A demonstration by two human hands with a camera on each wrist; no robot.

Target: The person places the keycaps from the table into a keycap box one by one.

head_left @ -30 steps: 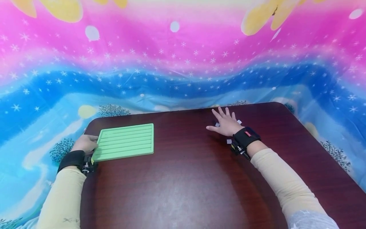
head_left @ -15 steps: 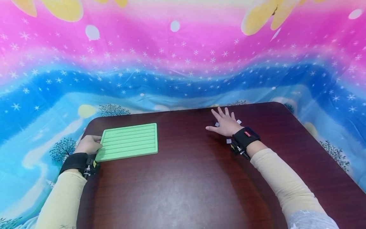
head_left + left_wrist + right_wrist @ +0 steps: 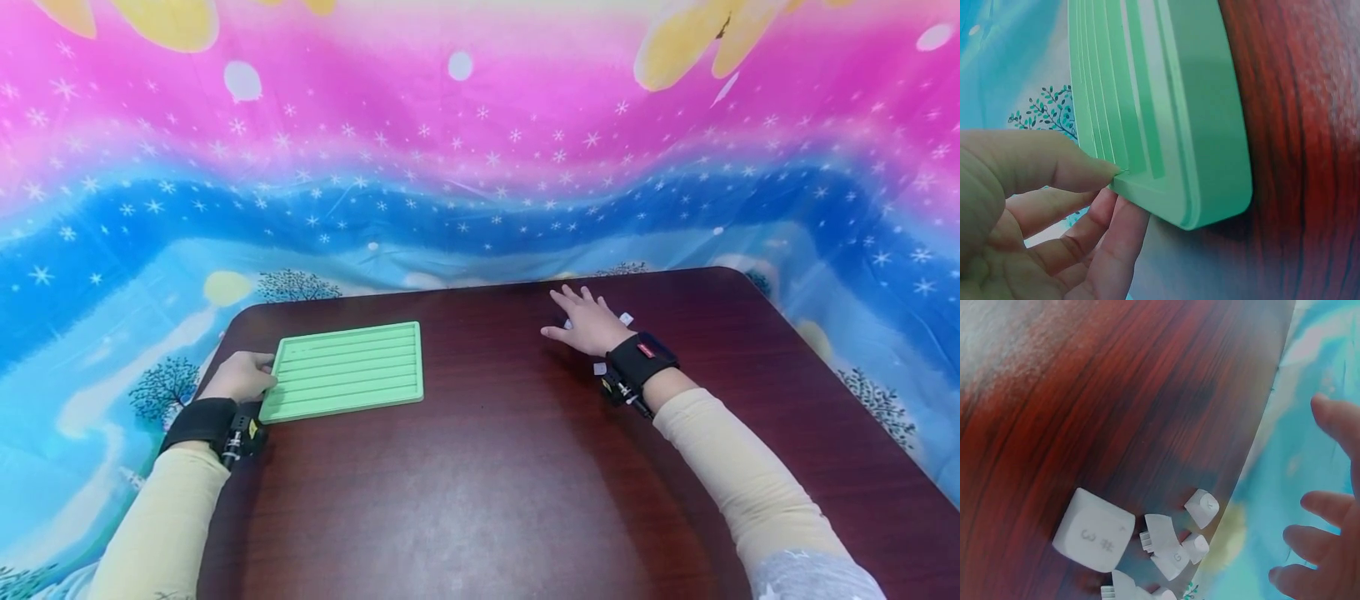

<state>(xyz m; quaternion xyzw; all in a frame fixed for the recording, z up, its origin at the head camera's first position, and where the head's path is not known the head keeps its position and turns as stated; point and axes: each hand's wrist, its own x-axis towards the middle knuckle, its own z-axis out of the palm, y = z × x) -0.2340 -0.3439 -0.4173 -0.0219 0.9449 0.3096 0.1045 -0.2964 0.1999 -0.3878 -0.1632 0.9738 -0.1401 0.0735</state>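
Observation:
My left hand is at the left end of a light green, ridged rectangular tray. In the left wrist view the thumb lies on the tray's rim with fingers beneath it, pinching the end wall. The right hand, fingers spread, is over several white keyboard keycaps at the far right of the table. The right wrist view shows a keycap marked 3 and # nearest, a keycap marked G beside it, and others behind. This hand holds nothing; part of the group is hidden under it in the head view.
The dark brown wooden table has a rounded far edge just beyond both hands. Behind it hangs a pink and blue cloth with snowflakes and trees. Each wrist wears a black strap with a small camera.
The left hand has moved the green tray a little to the right. The right hand stays over the keycaps, its fingers slightly lowered.

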